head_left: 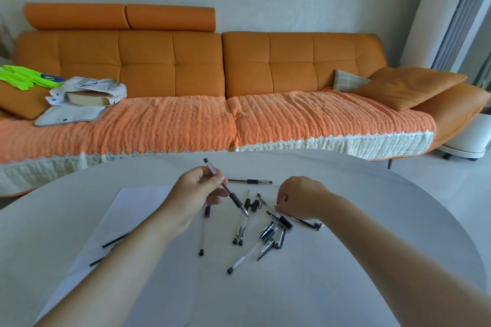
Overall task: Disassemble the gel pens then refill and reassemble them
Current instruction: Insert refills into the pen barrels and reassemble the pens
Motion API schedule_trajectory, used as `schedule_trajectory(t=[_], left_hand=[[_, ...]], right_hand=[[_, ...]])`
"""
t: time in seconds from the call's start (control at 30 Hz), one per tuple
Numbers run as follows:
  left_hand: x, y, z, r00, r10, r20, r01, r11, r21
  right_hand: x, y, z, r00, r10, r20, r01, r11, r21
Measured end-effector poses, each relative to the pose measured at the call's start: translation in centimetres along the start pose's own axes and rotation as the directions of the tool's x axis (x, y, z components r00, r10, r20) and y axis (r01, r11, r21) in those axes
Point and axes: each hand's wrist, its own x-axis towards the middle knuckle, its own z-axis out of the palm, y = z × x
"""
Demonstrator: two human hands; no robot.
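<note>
My left hand (195, 191) holds a gel pen (231, 191) with a clear barrel and black grip, tilted with its tip down toward the pile. My right hand (300, 198) rests knuckles-up on the white table (372, 220), fingers curled over a thin black part at the pile's right edge; what it grips is hidden. Between the hands lie several loose pens, clear barrels, black caps and refills (268, 233). One whole pen (251, 181) lies apart behind them. A clear barrel (204, 231) lies under my left wrist.
A white paper sheet (138, 210) covers the table's left side, with two thin black refills (114, 240) on it. An orange sofa (212, 74) with bags and cushions stands beyond the far table edge.
</note>
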Motion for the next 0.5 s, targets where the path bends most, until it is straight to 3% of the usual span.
schedule_trajectory(t=[0.2,0.4,0.5], left_hand=[[0.2,-0.5,-0.3,0.995,-0.031,-0.09,0.015,0.986,-0.167],[0.8,-0.6,-1.0,0.986,-0.051,-0.156,0.033,0.993,-0.113],[0.9,-0.7,-1.0,0.979,-0.061,-0.192,0.04,0.993,-0.115]], right_hand=[[0.2,0.5,-0.2,1.0,-0.023,0.014,0.021,0.991,0.134],[0.6,0.5,-0.4,0.998,-0.025,-0.059,0.04,0.962,0.271],[0.4,-0.1,-1.2,0.993,-0.037,-0.115,0.084,0.893,0.442]])
